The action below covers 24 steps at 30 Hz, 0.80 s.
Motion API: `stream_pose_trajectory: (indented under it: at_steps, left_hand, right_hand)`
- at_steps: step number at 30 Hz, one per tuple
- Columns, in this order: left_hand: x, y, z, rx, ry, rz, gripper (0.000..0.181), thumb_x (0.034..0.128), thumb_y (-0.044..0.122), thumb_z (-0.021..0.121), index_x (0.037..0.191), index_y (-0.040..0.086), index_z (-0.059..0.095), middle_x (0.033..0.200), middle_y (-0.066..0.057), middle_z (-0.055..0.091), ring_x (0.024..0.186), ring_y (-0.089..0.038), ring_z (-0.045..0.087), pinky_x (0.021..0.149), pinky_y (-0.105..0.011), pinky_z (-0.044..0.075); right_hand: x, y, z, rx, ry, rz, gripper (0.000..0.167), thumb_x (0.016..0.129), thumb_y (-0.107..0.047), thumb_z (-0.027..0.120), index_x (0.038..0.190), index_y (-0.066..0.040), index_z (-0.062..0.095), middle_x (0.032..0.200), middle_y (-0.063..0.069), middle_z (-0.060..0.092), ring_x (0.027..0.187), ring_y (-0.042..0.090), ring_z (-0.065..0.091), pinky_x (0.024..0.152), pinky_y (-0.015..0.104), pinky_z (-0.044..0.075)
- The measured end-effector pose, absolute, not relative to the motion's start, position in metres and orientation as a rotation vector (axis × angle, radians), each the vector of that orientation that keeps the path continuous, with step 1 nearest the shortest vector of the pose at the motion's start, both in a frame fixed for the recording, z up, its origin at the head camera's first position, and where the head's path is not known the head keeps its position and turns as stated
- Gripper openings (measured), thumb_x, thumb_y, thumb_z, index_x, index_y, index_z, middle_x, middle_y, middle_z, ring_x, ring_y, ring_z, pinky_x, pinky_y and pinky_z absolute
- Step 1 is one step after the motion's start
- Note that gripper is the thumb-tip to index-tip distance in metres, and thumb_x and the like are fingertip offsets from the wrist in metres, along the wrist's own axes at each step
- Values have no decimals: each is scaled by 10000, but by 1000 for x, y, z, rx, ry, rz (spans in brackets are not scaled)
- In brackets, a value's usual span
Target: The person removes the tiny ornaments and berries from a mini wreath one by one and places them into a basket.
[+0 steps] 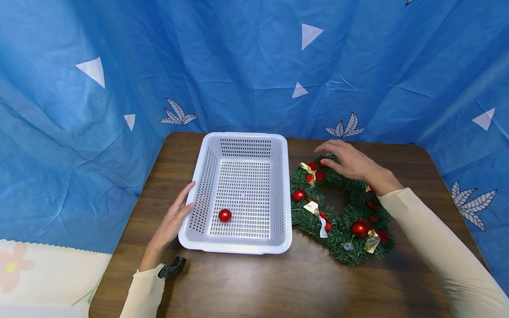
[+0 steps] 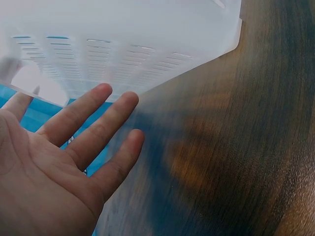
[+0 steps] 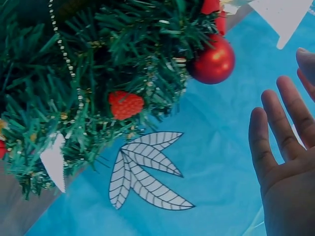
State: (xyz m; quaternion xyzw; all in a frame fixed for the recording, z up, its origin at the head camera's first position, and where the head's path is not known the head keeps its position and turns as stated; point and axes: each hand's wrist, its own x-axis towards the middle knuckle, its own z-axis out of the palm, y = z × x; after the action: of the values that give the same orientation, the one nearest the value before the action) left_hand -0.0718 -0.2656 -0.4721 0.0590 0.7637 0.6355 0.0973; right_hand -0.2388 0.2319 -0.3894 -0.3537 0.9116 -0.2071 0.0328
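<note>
Basket (image 1: pixel 238 248) holds a red ball (image 1: pixel 225 215); left hand (image 1: pixel 169 225), fingers straight, touches basket's left side; right hand (image 1: pixel 350 161), fingers parted, hovers above far edge of wreath (image 1: pixel 350 213).

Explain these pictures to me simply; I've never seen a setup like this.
There is no machine here: a person works with two bare hands. The wide picture comes from a camera worn on the head, looking forward and down. The other two come from cameras on the wrists, each showing that hand close up.

On the brown wooden table stands a white basket with a red ball in it. To its right lies a green wreath trimmed with more red balls and ribbons. Behind hangs a blue cloth.

The left hand touches the basket's rim. The right hand is above the wreath, holding nothing.
</note>
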Motion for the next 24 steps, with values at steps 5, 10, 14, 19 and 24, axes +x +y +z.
stream_pose_trajectory:
  at_steps: [5, 10, 14, 19, 24]
  left_hand:
    - [-71, -266, -472, 170, 2262, 1882, 573, 1096, 250, 375, 1615, 320, 142, 1638, -219, 186, 1254, -537, 488, 793, -456, 592]
    - [-72, -266, -472, 163, 2271, 1874, 571, 1096, 256, 378, 1614, 324, 146, 1630, -230, 205, 1236, -535, 506, 784, -445, 592]
    - [-72, -266, -471, 166, 2264, 1876, 575, 1097, 249, 374, 1616, 317, 137, 1629, -233, 204, 1236, -550, 499, 785, -444, 588]
    - [-72, -266, -471, 170, 2255, 1878, 580, 1097, 241, 372, 1618, 315, 127, 1633, -231, 192, 1247, -561, 483, 792, -453, 586]
    - [-72, -266, -471, 175, 2251, 1880, 579, 1097, 244, 371, 1618, 312, 128, 1634, -234, 189, 1250, -571, 480, 791, -466, 586]
  right_hand:
    - [-241, 236, -395, -1086, 2801, -629, 285, 982, -103, 640, 1266, -72, 631, 1289, 138, 615, 1238, 371, 537, 1020, 575, 431]
    - [-244, 240, -402, -1074, 2807, -615, 285, 965, -84, 661, 1245, -36, 640, 1281, 153, 612, 1228, 375, 540, 1018, 573, 433]
    - [-246, 243, -406, -1065, 2804, -600, 277, 957, -75, 669, 1229, -26, 646, 1280, 162, 602, 1226, 380, 535, 1022, 574, 431]
    - [-246, 245, -409, -1074, 2803, -594, 265, 944, -51, 677, 1207, -32, 652, 1262, 162, 597, 1203, 376, 544, 1004, 568, 444]
    - [-246, 247, -414, -1105, 2806, -584, 262, 928, -28, 691, 1187, -38, 659, 1244, 157, 600, 1172, 367, 559, 980, 557, 463]
